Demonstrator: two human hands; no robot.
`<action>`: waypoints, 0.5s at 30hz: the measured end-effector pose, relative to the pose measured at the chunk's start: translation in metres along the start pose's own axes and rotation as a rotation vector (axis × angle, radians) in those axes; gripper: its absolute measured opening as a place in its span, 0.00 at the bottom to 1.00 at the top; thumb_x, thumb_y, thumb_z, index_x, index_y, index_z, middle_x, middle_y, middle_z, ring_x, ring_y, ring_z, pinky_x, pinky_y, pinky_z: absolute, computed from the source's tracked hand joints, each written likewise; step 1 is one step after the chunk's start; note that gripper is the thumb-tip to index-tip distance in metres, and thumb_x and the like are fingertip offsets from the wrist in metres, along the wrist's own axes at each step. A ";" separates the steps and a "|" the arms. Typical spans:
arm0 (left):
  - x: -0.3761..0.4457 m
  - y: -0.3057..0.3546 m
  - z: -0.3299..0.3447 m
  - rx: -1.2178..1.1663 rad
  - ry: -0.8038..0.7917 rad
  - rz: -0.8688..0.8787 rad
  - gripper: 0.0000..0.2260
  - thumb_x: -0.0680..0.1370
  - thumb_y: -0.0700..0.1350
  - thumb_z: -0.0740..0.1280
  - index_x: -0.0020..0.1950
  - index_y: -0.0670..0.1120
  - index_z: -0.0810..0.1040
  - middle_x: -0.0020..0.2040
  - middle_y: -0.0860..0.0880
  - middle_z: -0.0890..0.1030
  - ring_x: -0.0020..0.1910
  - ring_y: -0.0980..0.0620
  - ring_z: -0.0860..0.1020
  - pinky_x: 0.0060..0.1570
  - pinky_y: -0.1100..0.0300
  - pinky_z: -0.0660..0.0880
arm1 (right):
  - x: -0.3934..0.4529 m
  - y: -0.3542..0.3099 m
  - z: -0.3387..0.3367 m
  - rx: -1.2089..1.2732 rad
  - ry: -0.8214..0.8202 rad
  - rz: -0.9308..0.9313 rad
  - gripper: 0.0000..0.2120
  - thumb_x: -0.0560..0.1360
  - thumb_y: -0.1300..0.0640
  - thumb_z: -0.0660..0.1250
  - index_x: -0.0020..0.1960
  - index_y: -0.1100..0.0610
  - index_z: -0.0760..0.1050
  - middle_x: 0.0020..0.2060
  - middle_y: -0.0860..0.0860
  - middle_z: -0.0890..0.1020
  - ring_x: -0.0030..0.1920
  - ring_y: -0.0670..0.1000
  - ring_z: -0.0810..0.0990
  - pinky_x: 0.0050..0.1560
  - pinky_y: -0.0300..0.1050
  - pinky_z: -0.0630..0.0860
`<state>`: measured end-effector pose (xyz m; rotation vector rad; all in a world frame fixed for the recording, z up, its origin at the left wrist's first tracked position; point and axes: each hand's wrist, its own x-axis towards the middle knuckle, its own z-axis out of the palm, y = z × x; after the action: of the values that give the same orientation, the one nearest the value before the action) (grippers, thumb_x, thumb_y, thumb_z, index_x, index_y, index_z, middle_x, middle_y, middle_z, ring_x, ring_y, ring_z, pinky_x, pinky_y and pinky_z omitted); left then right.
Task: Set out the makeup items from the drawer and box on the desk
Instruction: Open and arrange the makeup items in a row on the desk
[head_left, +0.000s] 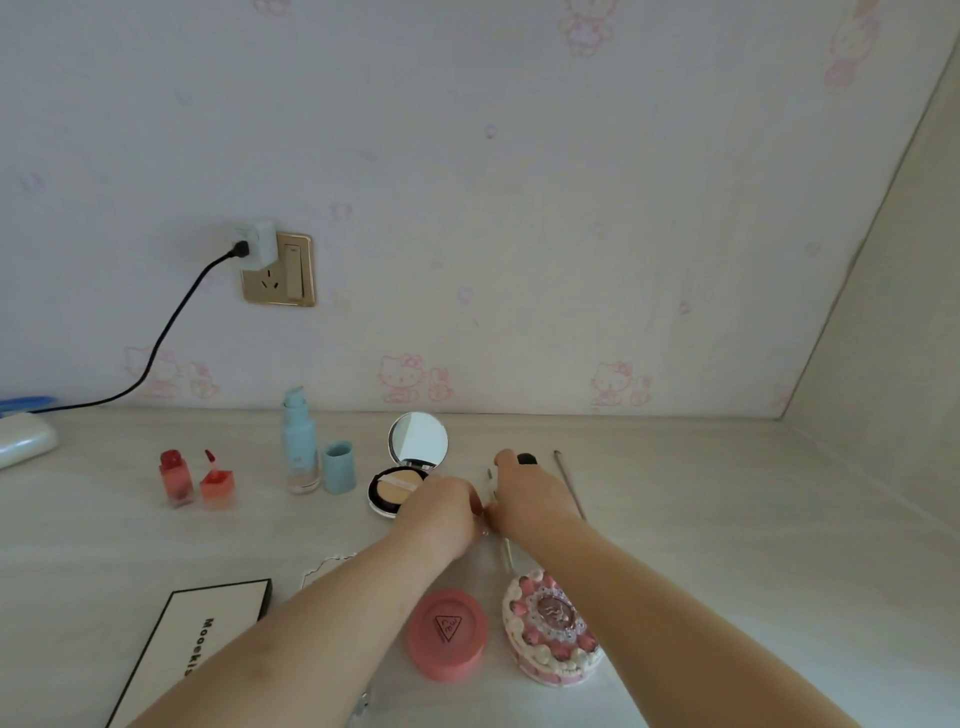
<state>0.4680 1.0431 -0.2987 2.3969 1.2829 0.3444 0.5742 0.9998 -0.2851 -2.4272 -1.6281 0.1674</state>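
Both hands meet mid-desk (727, 519): right hand (530, 493) grips a black-capped tube (525, 459), left hand (441, 512) pinches its lower end by the open cushion compact (397, 491); looks like uncapping, next set it down

open cushion compact (397, 491) by capped pink compact (447, 634), cake-shaped case (552, 631), perhaps two uncapped lip tints (196, 482)
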 end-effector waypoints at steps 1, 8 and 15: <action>0.001 0.000 0.001 0.010 0.004 -0.001 0.11 0.74 0.46 0.67 0.56 0.50 0.81 0.55 0.47 0.81 0.56 0.48 0.78 0.48 0.60 0.73 | -0.001 0.000 0.000 0.002 0.004 0.001 0.21 0.74 0.58 0.64 0.64 0.59 0.63 0.56 0.59 0.75 0.51 0.59 0.80 0.42 0.47 0.73; 0.003 -0.001 0.002 0.027 0.035 -0.018 0.11 0.75 0.49 0.66 0.56 0.49 0.79 0.59 0.47 0.77 0.56 0.48 0.77 0.48 0.59 0.72 | -0.009 0.010 -0.012 0.056 0.052 0.005 0.22 0.77 0.49 0.62 0.66 0.58 0.62 0.54 0.56 0.79 0.57 0.57 0.78 0.66 0.51 0.68; 0.000 0.018 -0.009 -0.024 0.142 0.029 0.08 0.77 0.46 0.61 0.51 0.49 0.78 0.54 0.51 0.79 0.50 0.48 0.78 0.42 0.59 0.72 | -0.013 0.065 -0.043 0.330 0.149 0.219 0.18 0.77 0.49 0.62 0.65 0.53 0.66 0.52 0.52 0.81 0.51 0.54 0.80 0.52 0.49 0.76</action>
<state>0.4772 1.0365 -0.2823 2.4103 1.2972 0.5436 0.6371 0.9593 -0.2593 -2.2931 -1.1664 0.2600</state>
